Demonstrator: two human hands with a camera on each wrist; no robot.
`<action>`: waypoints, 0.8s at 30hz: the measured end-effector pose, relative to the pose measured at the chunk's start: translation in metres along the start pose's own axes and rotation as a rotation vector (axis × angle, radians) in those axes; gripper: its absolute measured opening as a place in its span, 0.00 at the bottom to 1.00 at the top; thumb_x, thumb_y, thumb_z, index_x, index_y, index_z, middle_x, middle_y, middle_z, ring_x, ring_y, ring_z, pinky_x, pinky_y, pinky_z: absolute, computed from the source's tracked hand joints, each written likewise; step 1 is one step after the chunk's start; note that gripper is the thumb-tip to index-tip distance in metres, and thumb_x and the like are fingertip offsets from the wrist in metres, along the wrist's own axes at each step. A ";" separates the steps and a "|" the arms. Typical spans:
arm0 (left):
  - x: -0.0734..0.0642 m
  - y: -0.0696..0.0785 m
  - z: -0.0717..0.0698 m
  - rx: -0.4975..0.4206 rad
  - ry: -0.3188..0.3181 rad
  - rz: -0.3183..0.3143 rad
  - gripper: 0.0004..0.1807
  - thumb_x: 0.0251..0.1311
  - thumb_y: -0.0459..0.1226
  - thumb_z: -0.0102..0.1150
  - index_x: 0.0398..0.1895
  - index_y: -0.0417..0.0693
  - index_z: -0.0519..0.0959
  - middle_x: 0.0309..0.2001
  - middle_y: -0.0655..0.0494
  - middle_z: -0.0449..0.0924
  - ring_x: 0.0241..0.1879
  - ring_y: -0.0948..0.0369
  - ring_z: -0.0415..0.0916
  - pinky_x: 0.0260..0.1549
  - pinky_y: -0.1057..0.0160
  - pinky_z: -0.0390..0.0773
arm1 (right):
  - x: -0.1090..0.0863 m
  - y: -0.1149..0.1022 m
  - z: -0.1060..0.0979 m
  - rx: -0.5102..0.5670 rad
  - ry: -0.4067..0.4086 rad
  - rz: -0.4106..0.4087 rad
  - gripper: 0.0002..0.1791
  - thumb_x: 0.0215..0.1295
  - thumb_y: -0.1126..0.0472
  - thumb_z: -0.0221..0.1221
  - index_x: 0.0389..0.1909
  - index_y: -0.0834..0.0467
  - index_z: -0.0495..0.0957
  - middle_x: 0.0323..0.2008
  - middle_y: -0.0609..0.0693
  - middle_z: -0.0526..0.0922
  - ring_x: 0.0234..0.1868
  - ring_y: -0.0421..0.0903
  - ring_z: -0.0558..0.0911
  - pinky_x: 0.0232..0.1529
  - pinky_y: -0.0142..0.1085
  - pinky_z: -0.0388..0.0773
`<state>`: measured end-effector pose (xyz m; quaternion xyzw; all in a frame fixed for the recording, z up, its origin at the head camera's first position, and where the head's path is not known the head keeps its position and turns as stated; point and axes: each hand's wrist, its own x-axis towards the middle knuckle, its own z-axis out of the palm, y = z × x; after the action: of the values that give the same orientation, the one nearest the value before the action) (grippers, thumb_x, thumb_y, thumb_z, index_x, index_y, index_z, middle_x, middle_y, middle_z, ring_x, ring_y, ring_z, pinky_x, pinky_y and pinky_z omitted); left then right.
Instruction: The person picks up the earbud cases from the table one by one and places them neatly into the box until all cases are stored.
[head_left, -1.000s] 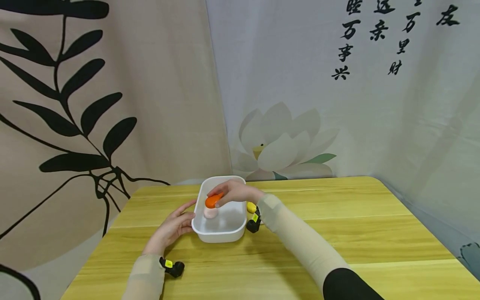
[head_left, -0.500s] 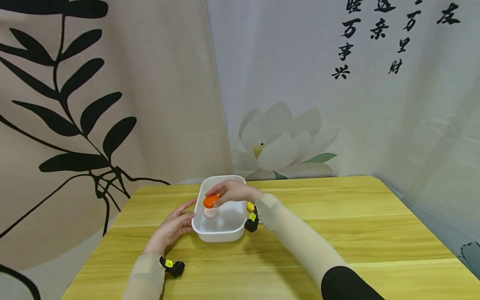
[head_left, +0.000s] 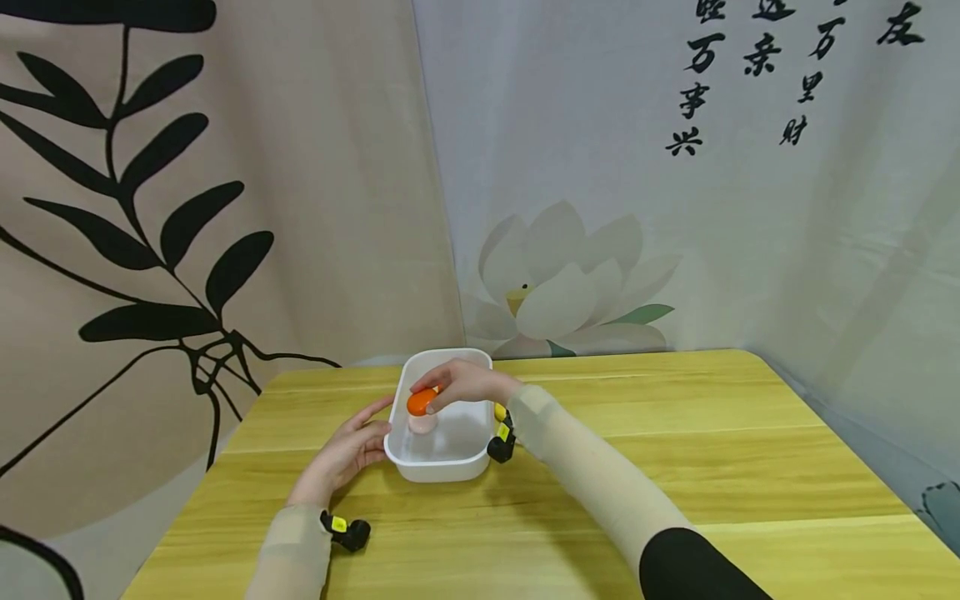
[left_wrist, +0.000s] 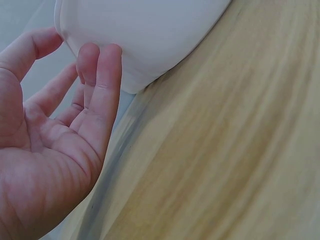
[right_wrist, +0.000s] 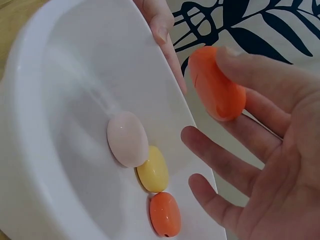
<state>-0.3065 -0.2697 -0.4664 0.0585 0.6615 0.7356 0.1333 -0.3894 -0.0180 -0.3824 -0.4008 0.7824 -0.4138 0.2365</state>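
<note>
The orange egg (right_wrist: 207,82) is smooth and glossy, rounded at the ends, with a thin dark line on its skin. It is up in the air over the white tray (head_left: 442,474), pinched between the thumb and fingers of the right hand (head_left: 467,383); the two lowest fingers stand apart from it, spread and free. From the head view it sits just above a pale pink egg (right_wrist: 127,139) lying in the tray. That one touches a yellow egg (right_wrist: 153,170), and a second orange egg (right_wrist: 165,214) comes next in the row.

The left hand (head_left: 348,454) rests against the tray's near-left side, fingers loosely apart, tips touching the wall. By the tray's right side I see a yellow object (head_left: 500,412), half hidden behind the right wrist. Each wrist wears a black camera with a yellow sticker, too small to read.

Past the wooden table (head_left: 600,467), the curtain carries brushed black Chinese characters (head_left: 693,101); I make out 万事兴, 亲, 万里财 and 友, above a printed pale lotus (head_left: 570,279).
</note>
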 end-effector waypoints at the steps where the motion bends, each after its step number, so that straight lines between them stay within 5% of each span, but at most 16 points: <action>1: 0.000 0.000 0.000 0.000 -0.001 -0.001 0.35 0.71 0.33 0.49 0.77 0.47 0.49 0.43 0.52 0.82 0.34 0.59 0.81 0.40 0.60 0.82 | 0.001 0.001 0.000 -0.004 0.001 -0.001 0.23 0.59 0.62 0.67 0.57 0.55 0.79 0.54 0.45 0.81 0.56 0.42 0.76 0.55 0.32 0.73; 8: 0.000 -0.001 0.000 0.005 0.004 -0.001 0.35 0.70 0.34 0.50 0.77 0.47 0.50 0.45 0.48 0.81 0.35 0.59 0.81 0.40 0.59 0.82 | 0.005 0.009 0.006 -0.015 -0.006 -0.016 0.23 0.58 0.63 0.68 0.56 0.56 0.80 0.52 0.45 0.82 0.55 0.40 0.76 0.54 0.30 0.73; 17: 0.001 -0.001 0.000 0.001 0.005 0.001 0.35 0.70 0.33 0.50 0.77 0.47 0.50 0.46 0.46 0.81 0.36 0.58 0.81 0.40 0.59 0.81 | 0.006 0.014 0.007 0.028 -0.022 -0.030 0.25 0.60 0.65 0.66 0.59 0.65 0.76 0.59 0.58 0.77 0.52 0.48 0.81 0.53 0.32 0.75; 24: 0.001 -0.001 0.000 -0.001 -0.001 0.000 0.35 0.70 0.33 0.50 0.77 0.47 0.50 0.48 0.42 0.80 0.37 0.56 0.81 0.40 0.58 0.81 | 0.003 0.014 0.008 0.055 -0.017 -0.013 0.24 0.60 0.67 0.65 0.58 0.66 0.76 0.58 0.59 0.77 0.60 0.57 0.75 0.55 0.33 0.73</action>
<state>-0.3073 -0.2698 -0.4674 0.0589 0.6612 0.7359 0.1338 -0.3916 -0.0198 -0.3992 -0.4027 0.7662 -0.4331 0.2515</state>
